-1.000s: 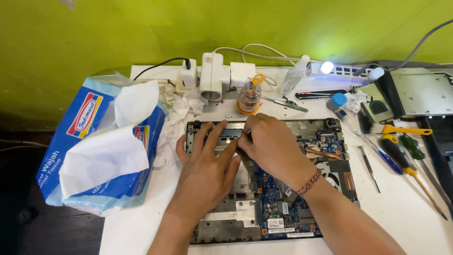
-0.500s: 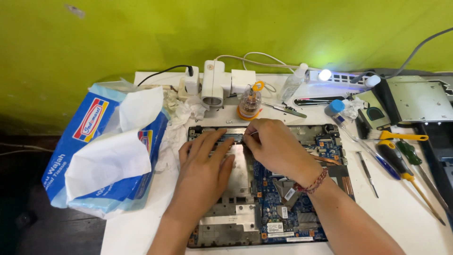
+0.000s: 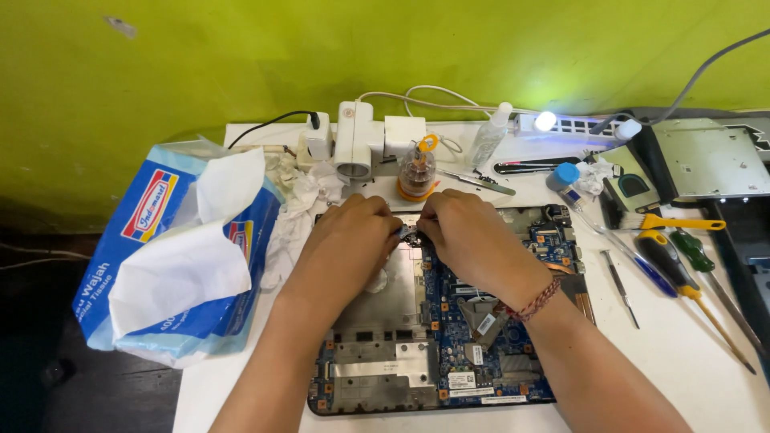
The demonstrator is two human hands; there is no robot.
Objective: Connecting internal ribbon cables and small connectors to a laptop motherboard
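An opened laptop base [image 3: 377, 361] with its blue circuit board [image 3: 449, 313] exposed lies on the white table [image 3: 690, 361]. Both of my hands rest on its far part. My left hand [image 3: 349, 244] and my right hand [image 3: 465, 236] meet fingertip to fingertip over a small dark metal part [image 3: 407, 233] near the board's top edge, and both pinch at it. A braided red bracelet [image 3: 536, 301] circles my right wrist. The part itself is mostly hidden by my fingers.
A blue and white tissue pack [image 3: 172, 256] with a sheet pulled up sits at the left. Behind the laptop are a white power strip [image 3: 353, 144], a small jar [image 3: 417, 172], a spray bottle [image 3: 489, 136]. Screwdrivers [image 3: 682, 273], a brush [image 3: 654, 220] and a metal drive [image 3: 706, 160] lie right.
My two hands have drawn closer together at the laptop's far edge, fingertips now meeting on the small part. The view has shifted slightly.
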